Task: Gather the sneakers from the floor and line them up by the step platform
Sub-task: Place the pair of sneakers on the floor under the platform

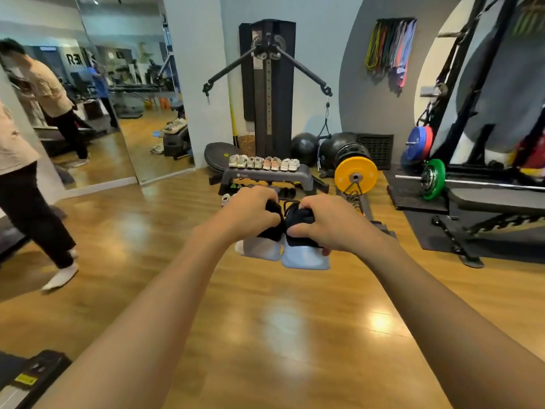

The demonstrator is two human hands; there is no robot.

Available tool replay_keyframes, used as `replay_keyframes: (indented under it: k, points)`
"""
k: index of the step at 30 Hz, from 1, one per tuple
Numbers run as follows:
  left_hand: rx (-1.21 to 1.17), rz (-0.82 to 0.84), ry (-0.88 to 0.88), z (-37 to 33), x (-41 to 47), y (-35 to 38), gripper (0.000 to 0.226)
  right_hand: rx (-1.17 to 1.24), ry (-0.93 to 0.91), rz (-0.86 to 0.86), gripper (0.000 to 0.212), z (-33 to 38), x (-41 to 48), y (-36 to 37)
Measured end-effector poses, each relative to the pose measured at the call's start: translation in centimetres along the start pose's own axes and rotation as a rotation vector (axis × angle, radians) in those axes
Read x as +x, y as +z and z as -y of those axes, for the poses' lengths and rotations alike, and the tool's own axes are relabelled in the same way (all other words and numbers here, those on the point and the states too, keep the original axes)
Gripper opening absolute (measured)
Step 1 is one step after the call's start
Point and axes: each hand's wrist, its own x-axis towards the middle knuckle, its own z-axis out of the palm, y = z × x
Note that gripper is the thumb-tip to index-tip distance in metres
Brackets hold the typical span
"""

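- Left hand [250, 212] clenched on black sneaker [261, 247], right hand [327, 224] on second sneaker [305, 256]; both held side by side above the floor.
- Step platform [268, 175] ahead, pale sneakers [264, 162] lined on top.
- Person [29, 187] mid-stride at left, yellow plate [356, 174] right of platform.

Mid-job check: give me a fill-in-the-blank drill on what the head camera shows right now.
1. The left hand and the right hand grip the held sneakers, which have white soles and ____ uppers.
2. A row of light sneakers stands on ____ of the step platform.
3. The weight plate beside the platform is ____.

Missing words: black; top; yellow.
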Motion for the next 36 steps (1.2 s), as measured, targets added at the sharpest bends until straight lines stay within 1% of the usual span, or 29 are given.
replay_keyframes:
  k: [4, 7, 12, 14, 17, 20, 23, 26, 29, 30, 32, 33, 36]
  points:
    - [-0.033, 0.080, 0.007, 5.1, 9.8, 2.2, 0.009, 0.005, 0.051, 0.018, 0.030, -4.2, 9.4, 0.3]
    - [-0.066, 0.102, 0.019, 7.7, 17.1, 3.6, 0.019, 0.017, 0.081, 0.010, 0.029, -7.0, 16.3, 0.5]
    - [-0.057, 0.115, 0.024, 13.2, 29.4, 6.1, 0.018, 0.045, 0.096, 0.002, 0.029, -12.8, 29.4, 1.7]
    - [-0.054, 0.114, 0.009, 15.7, 34.2, 7.1, 0.022, 0.058, 0.085, 0.000, 0.028, -15.2, 35.0, 2.4]
    - [-0.045, 0.133, -0.020, 19.7, 40.9, 8.0, 0.017, 0.060, 0.067, 0.025, 0.026, -18.5, 43.3, 3.3]
    - [-0.023, 0.152, -0.038, 23.9, 47.3, 7.9, 0.022, 0.092, 0.054, 0.055, 0.025, -20.6, 51.5, 3.7]
    - [-0.013, 0.148, -0.059, 28.4, 53.8, 7.9, 0.014, 0.096, 0.037, 0.069, 0.026, -22.4, 59.6, 4.5]
    - [-0.019, 0.134, -0.070, 33.7, 61.0, 8.7, 0.011, 0.076, 0.015, 0.056, 0.025, -24.5, 68.1, 5.9]
    - [-0.025, 0.122, -0.077, 39.0, 68.4, 10.1, 0.008, 0.109, 0.037, 0.060, 0.022, -26.5, 76.6, 7.4]
    - [-0.024, 0.118, -0.075, 40.8, 70.9, 10.5, 0.008, 0.135, 0.059, 0.066, 0.023, -27.3, 79.3, 7.8]
    - [-0.036, 0.104, -0.074, 44.1, 75.8, 11.3, 0.010, 0.178, 0.097, 0.077, 0.036, -28.9, 84.5, 8.5]
    - [-0.044, 0.094, -0.071, 45.5, 78.3, 11.7, 0.011, 0.193, 0.109, 0.072, 0.038, -29.9, 87.0, 8.7]
    - [-0.063, 0.088, -0.085, 49.1, 85.5, 13.3, 0.009, 0.231, 0.144, 0.038, 0.024, -33.0, 93.8, 9.3]
